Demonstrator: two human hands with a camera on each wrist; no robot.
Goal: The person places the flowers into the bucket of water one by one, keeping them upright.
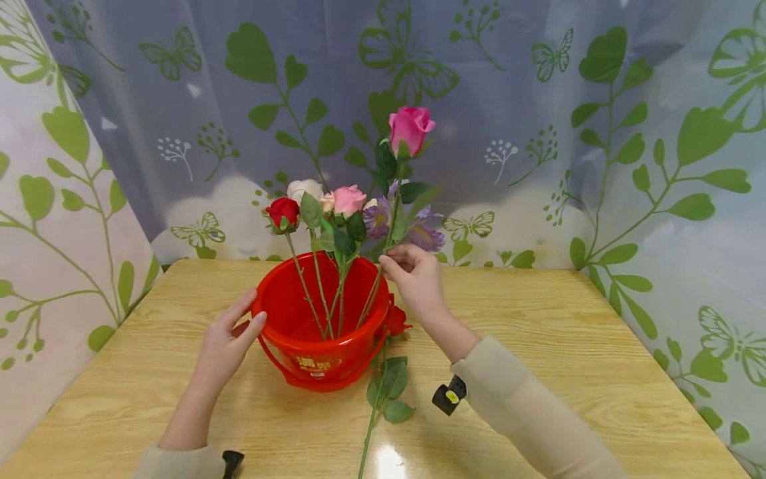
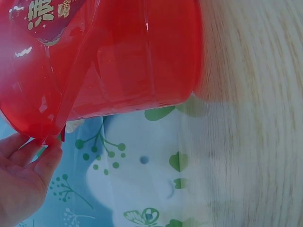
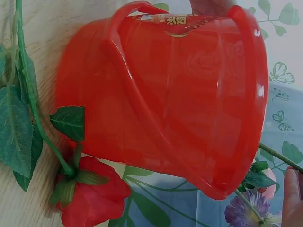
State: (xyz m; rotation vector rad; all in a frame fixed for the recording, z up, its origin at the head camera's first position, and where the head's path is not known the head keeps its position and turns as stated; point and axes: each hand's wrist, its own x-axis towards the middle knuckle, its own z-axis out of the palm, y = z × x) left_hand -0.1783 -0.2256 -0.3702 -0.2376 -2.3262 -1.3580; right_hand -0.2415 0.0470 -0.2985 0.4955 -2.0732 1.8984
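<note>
A red plastic bucket (image 1: 278,346) with gold lettering stands upright on the table. My left hand (image 1: 221,349) grips its rim at the left side, thumb and fingers meeting there in the left wrist view. With thumb and fingertips, my right hand (image 1: 419,283) pinches the stem of a deep pink rose (image 1: 410,130) over the bucket's right rim; the stem's lower end reaches inside. Also in the bucket are a red rose (image 1: 282,213), a white flower (image 1: 304,191) and a light pink rose (image 1: 348,199). Purple flowers (image 1: 426,234) show behind the right hand.
Another red rose (image 3: 92,194) lies on the wooden table (image 1: 538,346), close against the bucket's right side, its leafy stem pointing to the front edge. A curtain (image 1: 479,120) printed with leaves and butterflies hangs behind the table.
</note>
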